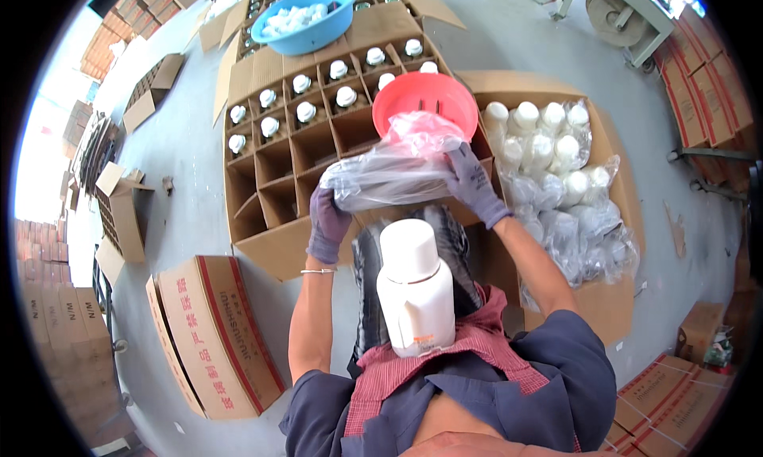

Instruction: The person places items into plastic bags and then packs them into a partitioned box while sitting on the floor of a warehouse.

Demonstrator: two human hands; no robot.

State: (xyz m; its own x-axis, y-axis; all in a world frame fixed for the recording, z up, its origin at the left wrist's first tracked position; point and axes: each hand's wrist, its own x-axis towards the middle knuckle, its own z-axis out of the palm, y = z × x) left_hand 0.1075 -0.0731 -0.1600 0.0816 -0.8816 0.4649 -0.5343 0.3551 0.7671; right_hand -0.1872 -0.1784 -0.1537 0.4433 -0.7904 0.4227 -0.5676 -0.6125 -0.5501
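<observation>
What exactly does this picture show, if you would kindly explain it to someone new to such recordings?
There is no machine: a wide fisheye camera on a person's head looks down, bending straight edges. The gloved left hand and right hand hold clear plastic between them. Beyond is a divided carton, partly filled with white-capped bottles, with a pink basin over it. At right, an open carton holds white containers. A large white bottle appears nearest the body.

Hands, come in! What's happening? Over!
Left gray-gloved hand, right gray-gloved hand: both holding. Clear, crumpled plastic film between them. Round red plastic basin just beyond, partly hidden by film.
</observation>
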